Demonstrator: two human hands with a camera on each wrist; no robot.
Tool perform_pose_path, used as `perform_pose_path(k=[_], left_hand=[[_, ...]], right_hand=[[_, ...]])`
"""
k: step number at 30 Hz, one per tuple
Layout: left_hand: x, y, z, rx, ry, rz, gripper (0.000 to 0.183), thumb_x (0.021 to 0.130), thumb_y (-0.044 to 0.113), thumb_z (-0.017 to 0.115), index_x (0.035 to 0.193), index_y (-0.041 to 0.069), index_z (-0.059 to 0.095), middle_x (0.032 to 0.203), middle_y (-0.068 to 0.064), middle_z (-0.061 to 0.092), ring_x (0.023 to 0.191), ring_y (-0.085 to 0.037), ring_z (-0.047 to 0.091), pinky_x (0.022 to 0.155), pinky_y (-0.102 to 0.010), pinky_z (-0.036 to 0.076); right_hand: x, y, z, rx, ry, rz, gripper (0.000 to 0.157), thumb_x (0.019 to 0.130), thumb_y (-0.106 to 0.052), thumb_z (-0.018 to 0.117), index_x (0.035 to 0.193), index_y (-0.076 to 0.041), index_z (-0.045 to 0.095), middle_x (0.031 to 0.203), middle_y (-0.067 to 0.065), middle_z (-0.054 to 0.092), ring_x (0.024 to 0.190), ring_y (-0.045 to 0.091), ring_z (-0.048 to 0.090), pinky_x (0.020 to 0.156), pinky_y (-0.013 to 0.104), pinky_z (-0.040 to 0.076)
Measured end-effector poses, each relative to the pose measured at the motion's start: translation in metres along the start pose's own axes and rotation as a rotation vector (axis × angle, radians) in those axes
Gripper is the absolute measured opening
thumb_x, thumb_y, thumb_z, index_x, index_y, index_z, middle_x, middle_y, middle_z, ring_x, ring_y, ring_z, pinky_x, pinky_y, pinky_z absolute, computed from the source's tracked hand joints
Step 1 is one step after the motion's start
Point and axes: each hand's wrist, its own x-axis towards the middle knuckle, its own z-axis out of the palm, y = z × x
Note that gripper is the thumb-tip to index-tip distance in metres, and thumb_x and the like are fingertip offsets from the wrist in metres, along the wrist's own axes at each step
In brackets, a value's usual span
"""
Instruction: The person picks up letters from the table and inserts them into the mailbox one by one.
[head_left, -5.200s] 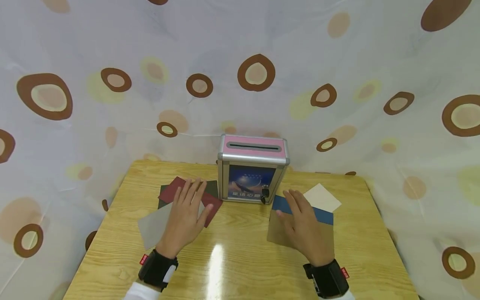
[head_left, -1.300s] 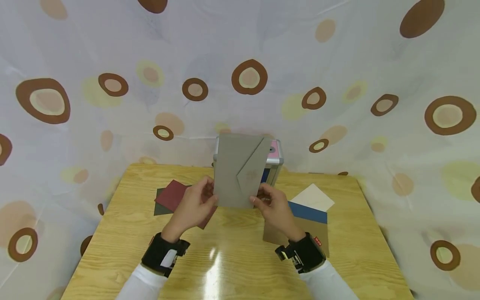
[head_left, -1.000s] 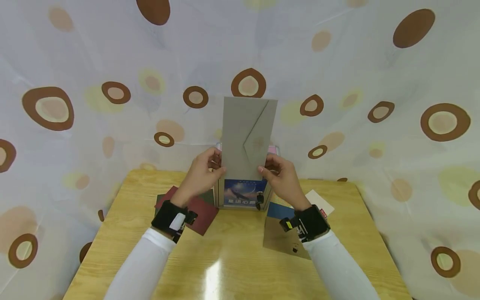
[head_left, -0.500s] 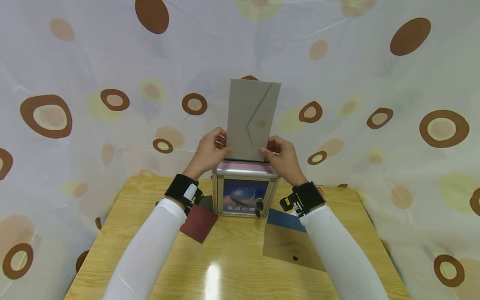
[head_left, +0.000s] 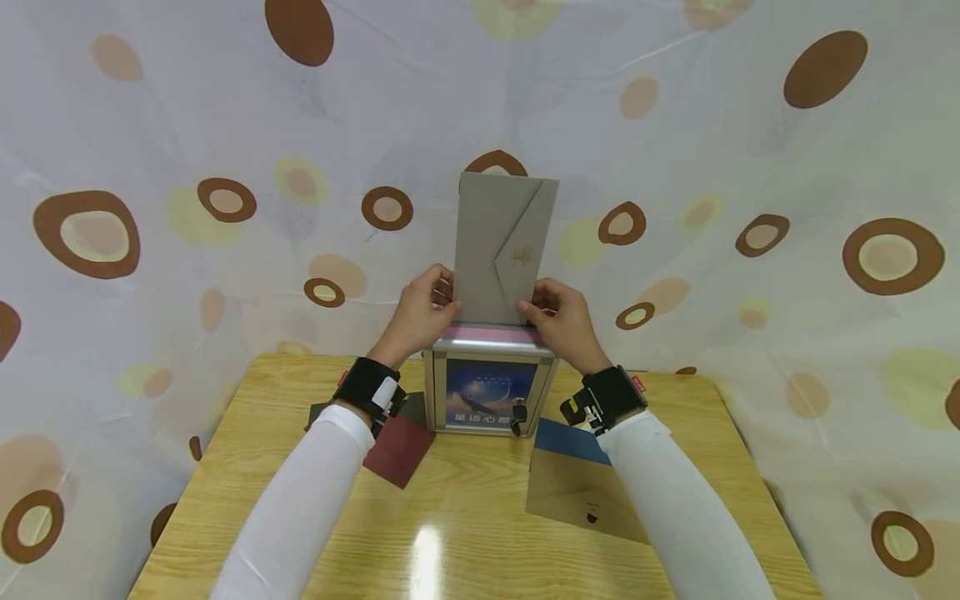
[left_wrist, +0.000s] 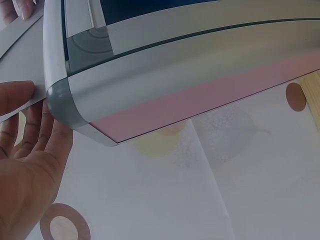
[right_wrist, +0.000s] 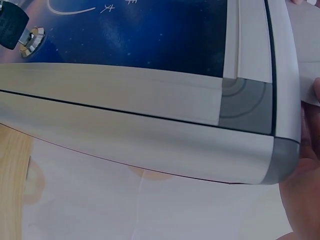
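Note:
A grey envelope (head_left: 491, 242) stands upright on end over the top of a silver-edged box (head_left: 438, 392) with a pink lid. Its lower edge is right at the lid and hides the slot there. My left hand (head_left: 420, 310) pinches the envelope's lower left edge between thumb and fingers. On the opposite edge, my right hand (head_left: 568, 323) pinches it the same way. The left wrist view shows the thumb and fingers of my left hand (left_wrist: 37, 165) beside the box corner. In the right wrist view my right hand (right_wrist: 306, 200) is partly cut off by the frame.
A key (head_left: 519, 414) hangs in the box's front door. Left of the box lie a dark red envelope (head_left: 401, 450) and a dark green one (head_left: 414, 407). At right, a brown envelope (head_left: 577, 492) overlaps a blue one (head_left: 570, 440). A patterned curtain (head_left: 300, 108) hangs behind the wooden table (head_left: 465, 517).
My hands, first spread flat over the envelopes, took the grey envelope from the left pile, raised it before the box and brought it above the lid. It has lately sunk slightly.

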Motion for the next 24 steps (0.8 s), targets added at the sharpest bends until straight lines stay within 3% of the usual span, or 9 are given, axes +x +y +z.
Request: perform_pose_path(k=[7, 14, 24], left_hand=[[-0.002, 0.000, 0.001, 0.009, -0.009, -0.017, 0.021, 0.089, 0.002, 0.063, 0.109, 0.002, 0.054, 0.103, -0.018, 0.062, 0.093, -0.028, 0.062, 0.084, -0.045, 0.054], [-0.002, -0.005, 0.004, 0.037, -0.011, -0.017, 0.020, 0.091, 0.005, 0.061, 0.110, 0.002, 0.055, 0.102, -0.016, 0.062, 0.095, -0.027, 0.062, 0.086, -0.044, 0.054], [-0.004, -0.002, 0.006, -0.002, -0.008, -0.002, 0.016, 0.091, 0.004, 0.062, 0.106, 0.003, 0.058, 0.101, -0.013, 0.062, 0.093, -0.023, 0.060, 0.087, -0.041, 0.053]], right_hand=[[-0.003, 0.002, 0.000, 0.020, -0.018, 0.007, 0.018, 0.089, 0.007, 0.064, 0.106, 0.012, 0.062, 0.097, 0.030, 0.064, 0.090, 0.038, 0.063, 0.076, 0.031, 0.051], [-0.007, 0.001, -0.001, 0.022, -0.027, 0.008, 0.022, 0.089, 0.007, 0.063, 0.110, 0.012, 0.061, 0.101, 0.031, 0.063, 0.094, 0.040, 0.062, 0.084, 0.051, 0.052], [-0.011, 0.000, 0.000, 0.020, -0.006, 0.001, 0.024, 0.087, 0.008, 0.065, 0.111, 0.010, 0.062, 0.102, 0.030, 0.064, 0.094, 0.038, 0.062, 0.083, 0.051, 0.053]])
